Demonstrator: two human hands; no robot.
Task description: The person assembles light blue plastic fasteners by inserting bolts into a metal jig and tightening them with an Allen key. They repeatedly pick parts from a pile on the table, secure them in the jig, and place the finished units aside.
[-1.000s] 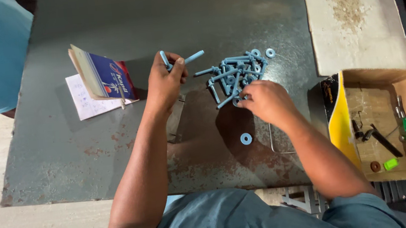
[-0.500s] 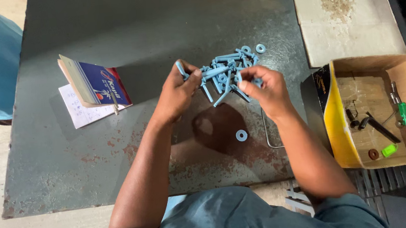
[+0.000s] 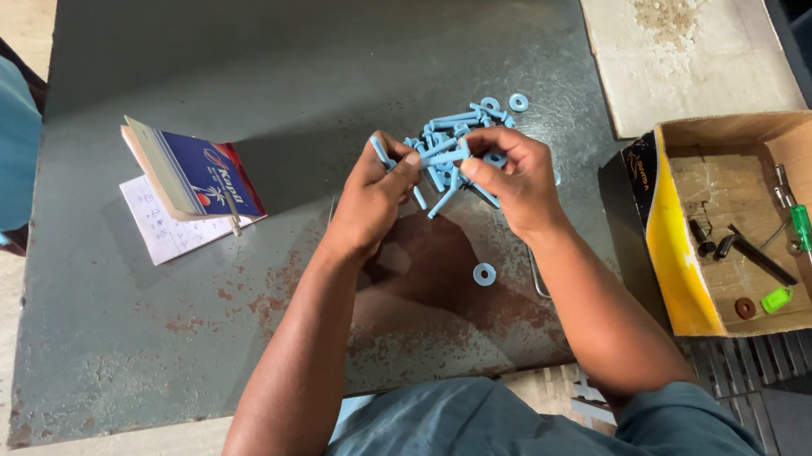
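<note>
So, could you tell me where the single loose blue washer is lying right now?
In the head view, the flat blue ring washer lies alone on the grey metal table, just under the right hand, nearer the person than the pile of blue bolts.

A second ago my left hand (image 3: 373, 196) was off to the left of the pile of blue bolts (image 3: 458, 147), holding a bolt up by itself, while my right hand (image 3: 511, 177) lay low at the pile's near edge. Now both have come together over the pile, pinching one blue bolt (image 3: 440, 151) between them.
</note>
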